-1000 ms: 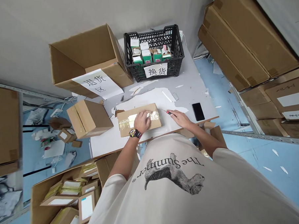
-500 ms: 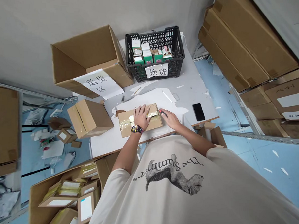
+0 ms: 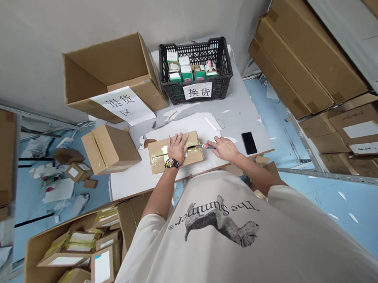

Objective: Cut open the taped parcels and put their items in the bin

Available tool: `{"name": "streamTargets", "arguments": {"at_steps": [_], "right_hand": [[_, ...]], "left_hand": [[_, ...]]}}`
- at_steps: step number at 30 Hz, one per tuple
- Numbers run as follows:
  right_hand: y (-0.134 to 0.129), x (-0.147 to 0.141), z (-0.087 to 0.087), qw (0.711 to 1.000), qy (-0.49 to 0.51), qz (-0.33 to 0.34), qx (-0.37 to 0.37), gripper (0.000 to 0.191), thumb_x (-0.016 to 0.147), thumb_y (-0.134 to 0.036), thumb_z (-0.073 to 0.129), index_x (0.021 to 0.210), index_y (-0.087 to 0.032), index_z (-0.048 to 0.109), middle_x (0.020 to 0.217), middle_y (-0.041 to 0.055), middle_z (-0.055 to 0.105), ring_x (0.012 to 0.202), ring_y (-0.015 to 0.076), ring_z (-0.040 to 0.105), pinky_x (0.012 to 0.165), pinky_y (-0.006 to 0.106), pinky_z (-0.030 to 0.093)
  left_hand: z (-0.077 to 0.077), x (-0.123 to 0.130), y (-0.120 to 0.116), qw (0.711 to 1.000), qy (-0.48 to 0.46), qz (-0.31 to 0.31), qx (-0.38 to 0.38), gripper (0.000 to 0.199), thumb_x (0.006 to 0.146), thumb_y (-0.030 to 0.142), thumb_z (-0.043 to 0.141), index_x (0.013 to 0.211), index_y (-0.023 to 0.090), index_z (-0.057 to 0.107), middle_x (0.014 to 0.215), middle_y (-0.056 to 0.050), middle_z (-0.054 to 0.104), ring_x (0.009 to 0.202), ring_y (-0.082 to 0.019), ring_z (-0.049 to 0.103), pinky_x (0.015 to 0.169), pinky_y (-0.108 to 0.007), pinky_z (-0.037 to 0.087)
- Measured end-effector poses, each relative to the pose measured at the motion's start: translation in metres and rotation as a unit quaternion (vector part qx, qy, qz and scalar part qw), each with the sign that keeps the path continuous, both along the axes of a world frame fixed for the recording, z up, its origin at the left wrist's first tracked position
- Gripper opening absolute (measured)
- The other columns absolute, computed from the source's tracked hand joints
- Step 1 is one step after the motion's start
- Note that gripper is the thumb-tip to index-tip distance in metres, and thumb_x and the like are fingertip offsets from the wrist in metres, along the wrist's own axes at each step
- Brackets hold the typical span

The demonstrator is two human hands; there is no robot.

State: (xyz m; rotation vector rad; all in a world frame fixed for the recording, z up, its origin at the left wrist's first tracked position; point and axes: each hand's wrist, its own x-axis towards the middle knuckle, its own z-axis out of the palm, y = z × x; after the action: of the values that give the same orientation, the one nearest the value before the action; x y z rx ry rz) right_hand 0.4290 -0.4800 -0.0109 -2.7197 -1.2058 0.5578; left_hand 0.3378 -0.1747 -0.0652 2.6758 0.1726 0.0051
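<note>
The right hand is closed around the handle of a cutter, its blade reaching left across the top of the taped carton. The left hand lies flat on that carton, palm down with fingers extended, pressing rather than gripping; a wristwatch sits on its wrist. Half a second ago the cutter was at the carton's right end, and before that it was just off that end; now it lies along the middle seam, where a dark line shows in the tape near the left fingers. That suggests the tape is partly slit there, though the carton's top still looks closed and the cut's full length is hidden by the hand. The carton rests on the table, close to the near edge. To its right lies a phone; to its left stands a smaller brown box. Beyond it is a black crate holding green-and-white packs, and beyond to the left, a large open box with a paper sign. Nearer the person and to the carton's left, a bin box holds taped parcels.
</note>
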Motion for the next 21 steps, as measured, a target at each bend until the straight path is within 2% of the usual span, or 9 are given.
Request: {"name": "streamTargets", "arguments": {"at_steps": [6,15,21], "right_hand": [[0.007,0.01,0.001,1.0,-0.024,0.009,-0.017,0.057,0.12,-0.035,0.051,0.176,-0.032,0.06,0.153,0.0221,0.071,0.127,0.0414,0.067,0.105,0.05,0.049],[0.022,0.033,0.027,0.994,-0.037,0.101,-0.005,0.049,0.117,-0.03,0.056,0.164,-0.027,0.07,0.143,0.0207,0.079,0.129,0.0411,0.069,0.108,0.051,0.048],[0.011,0.042,0.03,0.997,-0.037,0.072,-0.006,0.043,0.118,-0.035,0.059,0.158,-0.025,0.074,0.143,0.0222,0.078,0.128,0.0422,0.07,0.106,0.051,0.048]], "left_hand": [[-0.001,0.003,-0.002,1.0,-0.012,0.008,0.014,0.072,0.104,0.028,0.064,0.176,0.033,0.067,0.184,-0.012,0.058,0.176,-0.042,0.048,0.147,-0.074,0.024],[-0.001,0.004,-0.002,1.0,-0.016,0.012,0.013,0.07,0.104,0.026,0.063,0.173,0.031,0.069,0.184,-0.014,0.059,0.174,-0.042,0.05,0.147,-0.073,0.024],[-0.001,0.003,-0.004,1.0,-0.024,0.013,0.005,0.07,0.103,0.025,0.065,0.172,0.033,0.071,0.182,-0.013,0.061,0.173,-0.042,0.05,0.147,-0.074,0.024]]}}
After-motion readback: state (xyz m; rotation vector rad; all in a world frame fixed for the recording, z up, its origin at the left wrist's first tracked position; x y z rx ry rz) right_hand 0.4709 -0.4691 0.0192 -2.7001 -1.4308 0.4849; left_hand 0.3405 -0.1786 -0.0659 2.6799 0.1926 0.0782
